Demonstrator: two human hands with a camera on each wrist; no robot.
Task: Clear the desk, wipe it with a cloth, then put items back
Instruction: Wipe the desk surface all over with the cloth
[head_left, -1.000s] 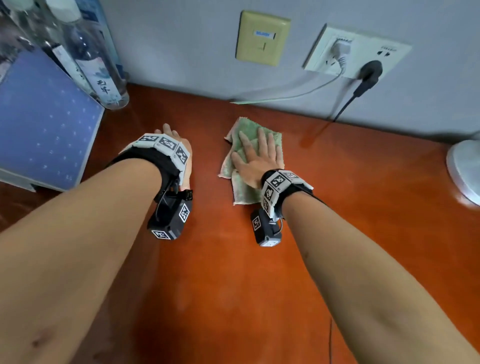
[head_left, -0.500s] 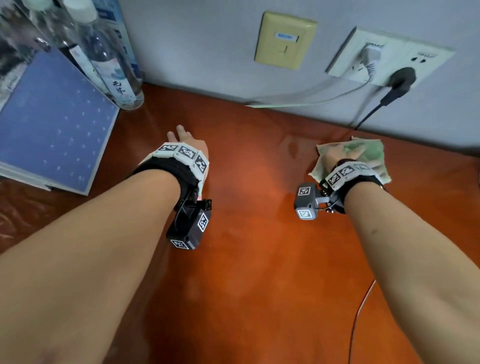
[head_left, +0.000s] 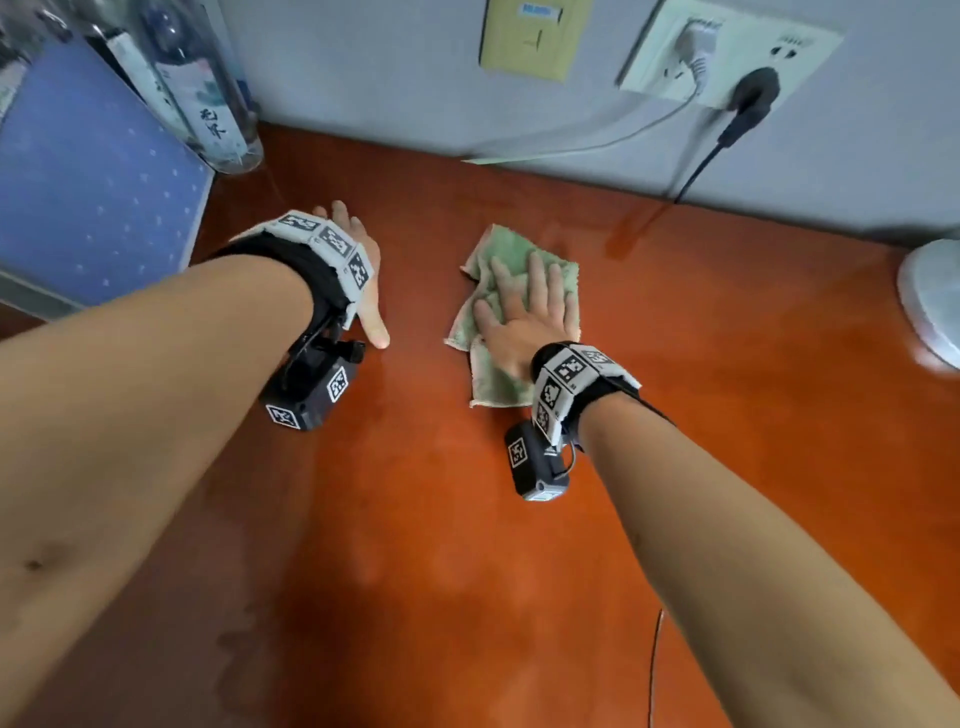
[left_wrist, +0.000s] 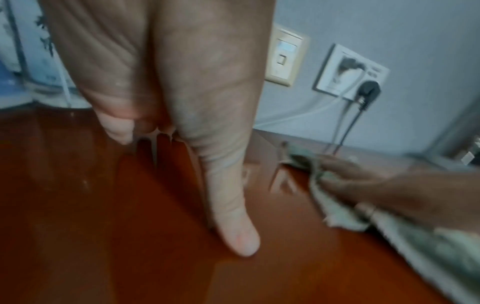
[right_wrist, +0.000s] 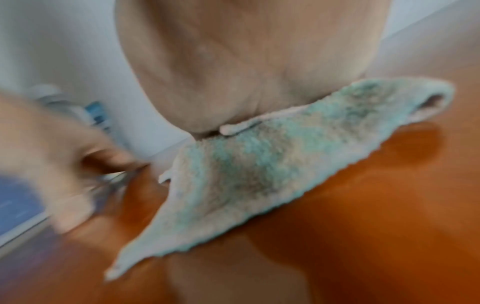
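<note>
Item: right hand wiping, fingers straight and spread flat on green cloth.
Detail: cloth lies crumpled under the palm, pressed to the worktop, likely for wiping contact; left hand, beside it and apart, fingers extended, rests on the worktop, apparently bracing; bottles and blue book beyond left fingertips.
</note>
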